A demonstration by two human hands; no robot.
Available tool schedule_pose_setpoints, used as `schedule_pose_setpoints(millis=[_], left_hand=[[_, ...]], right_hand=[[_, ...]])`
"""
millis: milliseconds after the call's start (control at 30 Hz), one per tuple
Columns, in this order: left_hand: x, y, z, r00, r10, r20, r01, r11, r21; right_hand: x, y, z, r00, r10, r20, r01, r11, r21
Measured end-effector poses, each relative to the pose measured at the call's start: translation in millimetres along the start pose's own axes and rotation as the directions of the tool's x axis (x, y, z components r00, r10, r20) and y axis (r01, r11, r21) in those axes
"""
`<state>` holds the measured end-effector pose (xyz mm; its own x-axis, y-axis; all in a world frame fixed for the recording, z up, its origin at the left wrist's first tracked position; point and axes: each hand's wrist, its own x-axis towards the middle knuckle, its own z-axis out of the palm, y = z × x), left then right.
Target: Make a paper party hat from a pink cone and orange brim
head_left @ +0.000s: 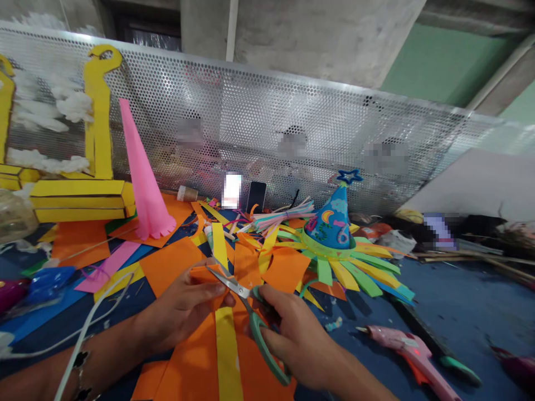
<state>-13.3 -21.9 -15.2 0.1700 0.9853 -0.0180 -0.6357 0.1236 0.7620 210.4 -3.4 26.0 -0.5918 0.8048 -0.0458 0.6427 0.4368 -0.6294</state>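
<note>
My left hand (184, 309) is closed on a folded piece of orange paper (204, 274), pinching it by thumb and fingers. My right hand (298, 334) grips green-handled scissors (251, 312), whose open metal blades reach the edge of that orange piece. Under both hands lies a larger orange sheet (196, 362) with a yellow strip (228, 351) running down its middle. More orange and yellow paper pieces (267, 262) lie just beyond the scissors.
A blue party hat (332, 220) with coloured paper strips sits right of centre. A pink paper cone (144, 178) and a yellow cardboard structure (83, 195) stand at back left. A pink glue gun (412, 351) lies at right. A perforated metal panel (292, 111) closes the back.
</note>
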Motion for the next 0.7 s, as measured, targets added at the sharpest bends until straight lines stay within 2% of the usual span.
schedule_pose_setpoints(millis=[200, 367, 600, 700], left_hand=[[-0.8, 2.9, 1.6, 1.000, -0.015, -0.010, 0.015, 0.999, -0.040], [0.0, 3.9, 2.7, 0.999, 0.035, -0.019, -0.037, 0.996, -0.076], [-4.5, -6.6, 1.2, 0.996, 0.034, 0.085, -0.035, 0.999, 0.005], [-5.6, -6.0, 4.7, 0.995, 0.057, 0.079, -0.058, 0.998, 0.004]], right_hand=[[0.7, 3.7, 3.5, 1.000, -0.005, 0.006, 0.004, 0.997, 0.078], [0.3, 3.1, 5.8, 1.000, 0.010, 0.015, -0.011, 0.995, 0.096], [-1.4, -6.4, 7.2, 0.999, 0.007, -0.036, -0.001, 0.990, 0.139], [0.1, -3.0, 9.5, 0.999, 0.007, -0.036, -0.002, 0.989, 0.145]])
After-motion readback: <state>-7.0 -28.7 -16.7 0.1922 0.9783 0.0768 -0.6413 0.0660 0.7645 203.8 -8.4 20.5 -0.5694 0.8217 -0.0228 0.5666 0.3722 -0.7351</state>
